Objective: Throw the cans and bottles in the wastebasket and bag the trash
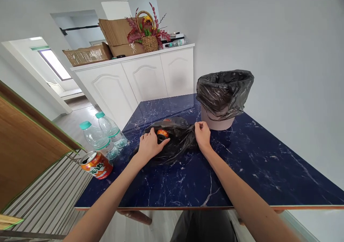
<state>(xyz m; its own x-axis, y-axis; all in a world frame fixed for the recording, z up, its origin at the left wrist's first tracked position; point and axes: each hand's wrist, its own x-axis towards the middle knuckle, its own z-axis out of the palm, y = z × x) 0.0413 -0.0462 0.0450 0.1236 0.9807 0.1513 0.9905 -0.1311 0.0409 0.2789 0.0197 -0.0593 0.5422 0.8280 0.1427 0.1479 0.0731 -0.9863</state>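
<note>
Right hand pinches the crumpled black plastic bag; over it, left hand curves beside an orange metal can, grip unclear.

A plain pale grey wall fills the right side, next to a white cabinet with three doors. On top of it sit brown cardboard boxes and a brown woven basket with red leaves and a yellow flower. At the far left, white light glows in a dark-framed window, beyond a shiny pale grey floor.
</note>
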